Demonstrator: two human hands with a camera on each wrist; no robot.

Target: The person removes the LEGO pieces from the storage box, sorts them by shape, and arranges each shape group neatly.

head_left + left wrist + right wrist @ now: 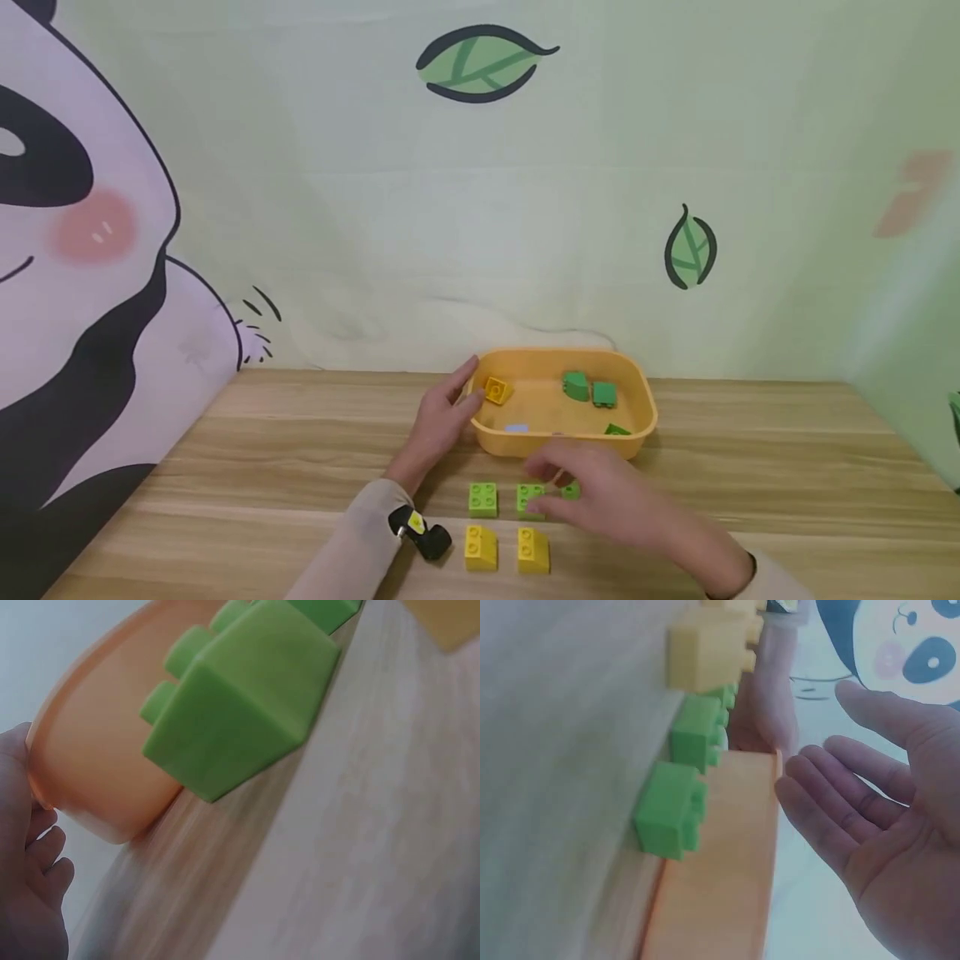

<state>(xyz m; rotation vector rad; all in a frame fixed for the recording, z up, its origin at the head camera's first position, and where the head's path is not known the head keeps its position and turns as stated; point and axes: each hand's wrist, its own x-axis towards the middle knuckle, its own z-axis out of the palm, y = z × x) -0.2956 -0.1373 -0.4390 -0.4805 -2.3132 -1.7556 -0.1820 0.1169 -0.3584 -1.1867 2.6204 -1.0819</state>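
Observation:
At the left end of an orange plastic bin (pixel 517 443), my left hand (pixel 438 421) grips the rim; in the left wrist view its fingers (pixel 49 851) are bent beside the bin's wall. Over the table in front of the bin hovers my right hand (pixel 600 492), its fingers loosely bent and nothing held. Below it is a row of three light green bricks, the left one (pixel 483 500) fully visible, the middle (pixel 530 493) and right ones (pixel 571 491) partly covered. The right wrist view shows the right palm (pixel 907 862) beside two green bricks (pixel 667 810).
Nearer the front edge stand two yellow sloped bricks (pixel 481 550). Inside the bin lie a yellow brick (pixel 497 390), several green pieces (pixel 604 394) and a light blue piece (pixel 517 428). Behind the wooden table (pixel 300 433) hangs a panda-printed cloth (pixel 360 208).

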